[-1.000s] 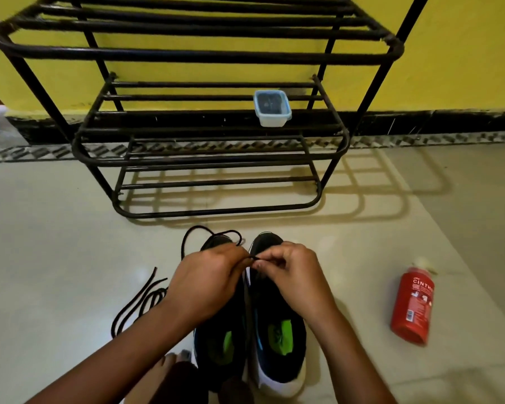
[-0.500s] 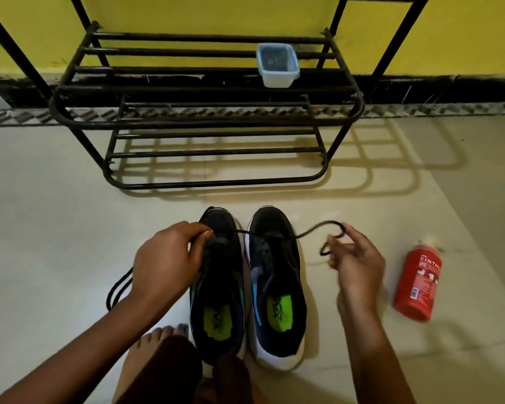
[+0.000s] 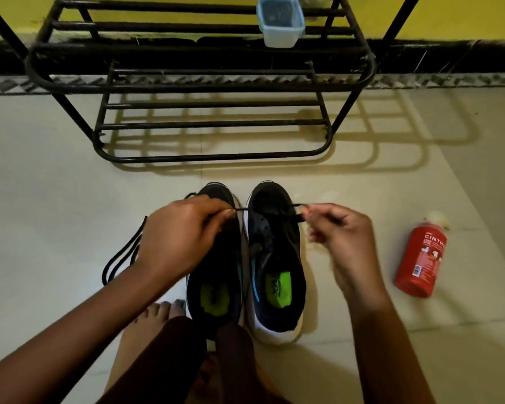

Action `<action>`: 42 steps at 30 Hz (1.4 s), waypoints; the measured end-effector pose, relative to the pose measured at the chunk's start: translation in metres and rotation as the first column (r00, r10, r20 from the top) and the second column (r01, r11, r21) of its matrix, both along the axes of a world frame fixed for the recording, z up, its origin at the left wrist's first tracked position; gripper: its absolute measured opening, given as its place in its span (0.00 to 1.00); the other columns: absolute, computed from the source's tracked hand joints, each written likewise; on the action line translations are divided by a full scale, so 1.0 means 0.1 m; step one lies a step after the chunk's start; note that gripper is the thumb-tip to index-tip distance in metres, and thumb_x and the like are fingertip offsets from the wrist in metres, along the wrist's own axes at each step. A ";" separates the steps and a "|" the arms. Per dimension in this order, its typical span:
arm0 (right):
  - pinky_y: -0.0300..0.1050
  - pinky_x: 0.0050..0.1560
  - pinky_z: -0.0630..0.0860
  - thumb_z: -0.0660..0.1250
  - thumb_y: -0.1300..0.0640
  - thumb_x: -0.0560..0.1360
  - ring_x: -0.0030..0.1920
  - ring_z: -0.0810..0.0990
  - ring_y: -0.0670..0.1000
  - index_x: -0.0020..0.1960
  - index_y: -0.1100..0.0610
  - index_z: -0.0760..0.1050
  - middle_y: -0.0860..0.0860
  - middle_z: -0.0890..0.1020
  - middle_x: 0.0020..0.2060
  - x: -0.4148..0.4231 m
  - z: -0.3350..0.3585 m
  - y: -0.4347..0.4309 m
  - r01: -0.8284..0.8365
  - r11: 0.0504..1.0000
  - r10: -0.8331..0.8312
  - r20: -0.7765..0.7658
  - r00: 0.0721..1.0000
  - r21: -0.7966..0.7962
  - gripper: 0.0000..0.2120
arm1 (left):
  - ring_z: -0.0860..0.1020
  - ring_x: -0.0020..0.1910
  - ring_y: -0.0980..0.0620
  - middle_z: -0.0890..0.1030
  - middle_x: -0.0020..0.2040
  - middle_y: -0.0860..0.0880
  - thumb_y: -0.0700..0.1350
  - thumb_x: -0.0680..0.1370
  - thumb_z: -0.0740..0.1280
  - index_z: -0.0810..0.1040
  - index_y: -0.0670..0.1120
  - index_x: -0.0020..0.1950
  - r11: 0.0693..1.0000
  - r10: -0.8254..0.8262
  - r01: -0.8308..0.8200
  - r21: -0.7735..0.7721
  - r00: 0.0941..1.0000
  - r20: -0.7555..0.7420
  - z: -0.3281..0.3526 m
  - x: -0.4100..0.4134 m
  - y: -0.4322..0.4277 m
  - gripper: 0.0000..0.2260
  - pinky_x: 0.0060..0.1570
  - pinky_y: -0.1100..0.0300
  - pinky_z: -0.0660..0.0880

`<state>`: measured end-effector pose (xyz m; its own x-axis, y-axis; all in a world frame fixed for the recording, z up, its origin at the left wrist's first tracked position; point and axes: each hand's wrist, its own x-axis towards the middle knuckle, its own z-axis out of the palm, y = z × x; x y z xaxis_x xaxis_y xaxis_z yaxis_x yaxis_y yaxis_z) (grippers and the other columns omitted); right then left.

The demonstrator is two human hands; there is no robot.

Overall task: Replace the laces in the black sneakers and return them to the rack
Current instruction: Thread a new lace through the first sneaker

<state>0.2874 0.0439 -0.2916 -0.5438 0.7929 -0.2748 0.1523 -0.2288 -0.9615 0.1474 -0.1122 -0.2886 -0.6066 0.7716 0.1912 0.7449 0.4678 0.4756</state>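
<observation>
Left hand [image 3: 181, 237], right hand [image 3: 343, 231] pinching lace [image 3: 242, 209], apparently taut

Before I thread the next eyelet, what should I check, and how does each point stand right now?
1. The left hand pinches the thin black lace: ok.
2. The right hand pinches the same lace: ok.
3. The lace is stretched straight between the hands, over the toe end of the right-hand black sneaker: ok.
4. The lace passes through that sneaker's eyelets: cannot tell, too dark.
5. The left-hand black sneaker is laced: cannot tell, the left hand covers its front.
6. The red plastic bottle lies on the floor, apart from the hands: ok.
</observation>
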 end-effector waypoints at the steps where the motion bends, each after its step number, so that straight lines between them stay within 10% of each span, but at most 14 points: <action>1: 0.31 0.27 0.71 0.68 0.68 0.71 0.25 0.72 0.41 0.40 0.58 0.79 0.45 0.79 0.24 0.06 0.00 0.10 0.133 0.988 -0.138 -0.061 0.989 -0.081 0.06 | 0.79 0.36 0.50 0.83 0.40 0.54 0.54 0.75 0.59 0.83 0.54 0.47 0.999 0.041 -0.041 0.002 0.999 0.003 -0.01 -0.04 -0.03 0.12 0.30 0.62 0.69; 6: 0.32 0.30 0.71 0.67 0.66 0.73 0.24 0.71 0.40 0.49 0.61 0.79 0.42 0.78 0.23 0.33 -0.11 0.35 0.439 0.898 -0.439 -0.002 0.898 -0.021 0.06 | 0.77 0.34 0.52 0.83 0.40 0.54 0.50 0.77 0.64 0.83 0.53 0.47 0.992 0.124 -0.124 -0.015 0.992 0.030 -0.09 -0.12 -0.13 0.07 0.31 0.68 0.65; 10: 0.37 0.47 0.73 0.71 0.63 0.70 0.33 0.75 0.40 0.66 0.48 0.71 0.42 0.75 0.24 0.15 -0.11 0.06 -0.081 0.968 0.025 0.231 0.973 0.237 0.26 | 0.76 0.30 0.52 0.82 0.37 0.53 0.51 0.76 0.62 0.83 0.52 0.46 1.000 0.020 -0.020 -0.017 1.000 -0.001 -0.05 -0.01 -0.05 0.10 0.29 0.65 0.68; 15: 0.29 0.36 0.69 0.71 0.61 0.71 0.33 0.74 0.38 0.49 0.53 0.82 0.44 0.77 0.34 -0.18 -0.05 -0.30 -0.526 0.777 0.401 0.373 0.837 0.346 0.08 | 0.79 0.33 0.51 0.80 0.36 0.55 0.54 0.75 0.57 0.82 0.53 0.47 0.984 -0.175 0.175 -0.029 0.984 -0.027 -0.01 0.12 0.02 0.15 0.27 0.59 0.72; 22: 0.32 0.31 0.72 0.70 0.64 0.71 0.28 0.74 0.40 0.41 0.51 0.81 0.44 0.81 0.28 0.09 -0.03 0.03 -0.211 0.975 0.202 0.114 0.973 0.069 0.08 | 0.77 0.32 0.57 0.82 0.37 0.57 0.55 0.76 0.60 0.83 0.54 0.48 0.999 -0.034 0.031 0.030 0.996 0.084 -0.07 0.00 -0.03 0.12 0.31 0.62 0.72; 33: 0.31 0.28 0.72 0.66 0.68 0.71 0.25 0.71 0.42 0.43 0.61 0.79 0.47 0.76 0.24 0.57 -0.11 0.42 -0.017 0.983 0.031 0.074 0.997 -0.184 0.05 | 0.74 0.28 0.61 0.80 0.34 0.53 0.48 0.78 0.63 0.81 0.52 0.46 0.942 0.316 -0.291 -0.167 0.936 0.156 -0.34 -0.39 -0.46 0.07 0.28 0.64 0.64; 38: 0.31 0.36 0.73 0.69 0.65 0.71 0.31 0.76 0.38 0.41 0.51 0.81 0.44 0.82 0.29 0.27 0.03 0.27 -0.045 0.984 0.024 0.122 0.992 0.171 0.09 | 0.74 0.31 0.59 0.82 0.37 0.48 0.46 0.78 0.63 0.82 0.48 0.48 0.904 0.424 -0.407 -0.131 0.890 0.168 -0.31 -0.40 -0.47 0.08 0.31 0.65 0.65; 42: 0.37 0.49 0.76 0.70 0.62 0.71 0.43 0.79 0.41 0.46 0.53 0.82 0.45 0.81 0.40 -0.17 0.47 -0.08 -0.441 0.799 0.457 0.064 0.887 0.409 0.07 | 0.75 0.57 0.51 0.77 0.61 0.51 0.43 0.73 0.71 0.71 0.51 0.67 0.990 0.107 -0.097 -0.106 0.989 0.099 -0.14 -0.40 -0.33 0.23 0.53 0.57 0.70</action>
